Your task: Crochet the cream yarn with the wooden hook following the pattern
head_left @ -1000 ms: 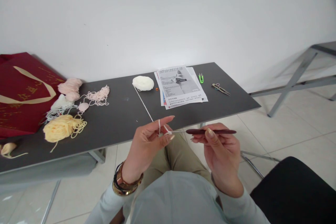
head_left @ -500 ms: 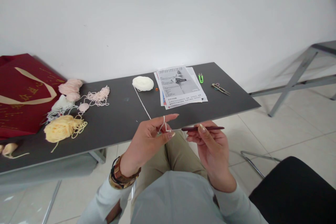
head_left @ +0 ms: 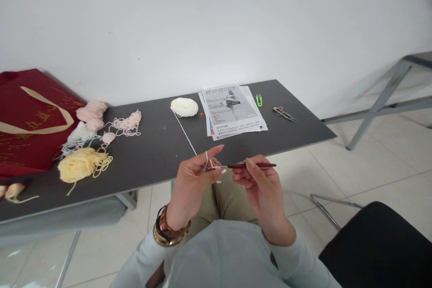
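Note:
My left hand [head_left: 193, 184] pinches white yarn between thumb and fingers, its index finger stretched out with a strand looped round it. From there the strand [head_left: 185, 134] runs back to a white yarn ball [head_left: 184, 107] on the table. A crochet hook [head_left: 253, 165] with a dark red handle lies in the grip of my right hand [head_left: 263, 189]. Its thin metal tip reaches the yarn at my left thumb. A short white piece of yarn shows just below that thumb; the stitches themselves are too small to make out.
On the dark table [head_left: 148, 157] lie printed sheets [head_left: 232, 114], green thread snips [head_left: 258, 100], metal snips [head_left: 284, 114] and a small orange ring [head_left: 201, 114]. Leftward are yellow yarn [head_left: 79, 165], pink yarn [head_left: 91, 111] and a red bag [head_left: 30, 121]. A black chair [head_left: 378, 247] stands at right.
My right hand has moved left with the crochet hook, bringing its tip closer to my left hand. My left hand has shifted slightly right. A white yarn piece now shows below the thumb.

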A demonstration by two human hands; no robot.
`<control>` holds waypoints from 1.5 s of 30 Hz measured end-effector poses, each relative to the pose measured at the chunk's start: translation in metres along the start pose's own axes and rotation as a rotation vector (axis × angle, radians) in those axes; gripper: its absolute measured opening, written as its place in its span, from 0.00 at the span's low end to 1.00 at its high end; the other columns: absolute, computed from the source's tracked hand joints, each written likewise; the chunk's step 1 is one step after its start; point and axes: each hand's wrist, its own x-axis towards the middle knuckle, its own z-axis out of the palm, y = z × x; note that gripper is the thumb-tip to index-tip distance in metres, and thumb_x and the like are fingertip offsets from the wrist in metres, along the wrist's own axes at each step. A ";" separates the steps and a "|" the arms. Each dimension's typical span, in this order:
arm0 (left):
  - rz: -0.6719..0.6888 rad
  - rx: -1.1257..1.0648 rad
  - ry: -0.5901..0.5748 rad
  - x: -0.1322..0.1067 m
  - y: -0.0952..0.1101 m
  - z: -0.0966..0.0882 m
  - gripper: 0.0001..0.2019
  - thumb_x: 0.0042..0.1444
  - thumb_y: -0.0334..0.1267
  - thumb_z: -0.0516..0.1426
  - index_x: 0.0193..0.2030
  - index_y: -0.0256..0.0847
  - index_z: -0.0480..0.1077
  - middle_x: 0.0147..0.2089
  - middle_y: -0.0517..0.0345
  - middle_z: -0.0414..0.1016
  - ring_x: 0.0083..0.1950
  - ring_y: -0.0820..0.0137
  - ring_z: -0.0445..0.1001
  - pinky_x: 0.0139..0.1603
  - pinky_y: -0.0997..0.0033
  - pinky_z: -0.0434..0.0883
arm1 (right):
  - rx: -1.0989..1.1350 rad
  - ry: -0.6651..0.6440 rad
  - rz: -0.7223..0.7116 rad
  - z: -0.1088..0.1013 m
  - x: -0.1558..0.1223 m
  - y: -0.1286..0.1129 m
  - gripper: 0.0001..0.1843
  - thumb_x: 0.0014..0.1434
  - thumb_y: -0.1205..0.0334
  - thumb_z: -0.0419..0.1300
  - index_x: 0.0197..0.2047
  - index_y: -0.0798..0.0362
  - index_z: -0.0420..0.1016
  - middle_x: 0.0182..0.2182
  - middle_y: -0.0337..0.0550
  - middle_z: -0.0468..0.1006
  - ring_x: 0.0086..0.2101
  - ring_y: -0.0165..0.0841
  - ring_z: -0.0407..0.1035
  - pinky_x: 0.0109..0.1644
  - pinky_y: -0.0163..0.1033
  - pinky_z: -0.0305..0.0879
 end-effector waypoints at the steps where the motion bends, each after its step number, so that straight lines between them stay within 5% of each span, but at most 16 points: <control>1: -0.002 -0.019 0.009 -0.001 -0.001 0.000 0.21 0.44 0.30 0.67 0.48 0.44 0.77 0.28 0.63 0.71 0.33 0.77 0.67 0.34 0.78 0.66 | 0.008 -0.009 -0.003 0.000 -0.001 0.001 0.09 0.53 0.59 0.66 0.31 0.54 0.72 0.26 0.43 0.83 0.22 0.30 0.77 0.28 0.31 0.76; 8: -0.036 -0.157 0.112 -0.002 -0.006 0.001 0.22 0.41 0.28 0.67 0.47 0.43 0.77 0.29 0.62 0.74 0.31 0.79 0.69 0.34 0.79 0.66 | -0.027 -0.058 -0.169 0.002 -0.006 0.010 0.02 0.57 0.64 0.63 0.35 0.52 0.76 0.31 0.40 0.83 0.28 0.30 0.78 0.34 0.32 0.77; 19: -0.080 -0.255 0.102 -0.004 -0.002 -0.002 0.21 0.40 0.26 0.67 0.45 0.39 0.78 0.26 0.60 0.76 0.29 0.78 0.70 0.33 0.79 0.67 | -0.386 -0.206 -0.577 -0.012 -0.006 0.013 0.10 0.58 0.70 0.59 0.41 0.48 0.78 0.35 0.42 0.82 0.36 0.35 0.78 0.41 0.41 0.77; 25: 0.003 -0.247 0.112 -0.006 0.000 -0.007 0.24 0.40 0.25 0.67 0.48 0.42 0.76 0.26 0.62 0.74 0.32 0.76 0.71 0.35 0.77 0.69 | -0.437 -0.324 -0.665 -0.017 -0.008 0.006 0.14 0.58 0.73 0.56 0.42 0.48 0.78 0.36 0.44 0.82 0.38 0.37 0.77 0.39 0.42 0.76; 32: 0.036 -0.242 0.090 -0.007 0.001 -0.010 0.22 0.41 0.26 0.66 0.47 0.42 0.77 0.27 0.63 0.72 0.33 0.76 0.71 0.36 0.76 0.69 | -0.290 -0.276 -0.564 -0.014 -0.008 0.009 0.10 0.59 0.70 0.58 0.41 0.48 0.77 0.37 0.44 0.82 0.36 0.36 0.78 0.38 0.43 0.77; 39: 0.062 -0.215 0.112 -0.007 -0.002 -0.006 0.22 0.43 0.27 0.66 0.47 0.45 0.77 0.28 0.63 0.73 0.33 0.77 0.70 0.36 0.78 0.68 | -0.052 -0.093 -0.286 -0.002 -0.004 0.015 0.03 0.56 0.63 0.64 0.36 0.49 0.78 0.31 0.38 0.83 0.29 0.32 0.79 0.33 0.36 0.78; 45: 0.066 -0.103 0.146 -0.008 -0.007 -0.006 0.22 0.43 0.28 0.66 0.48 0.45 0.76 0.29 0.62 0.73 0.33 0.75 0.71 0.35 0.76 0.69 | 0.061 -0.031 0.018 0.001 0.002 0.013 0.07 0.53 0.60 0.66 0.35 0.54 0.77 0.27 0.43 0.84 0.24 0.29 0.78 0.31 0.29 0.76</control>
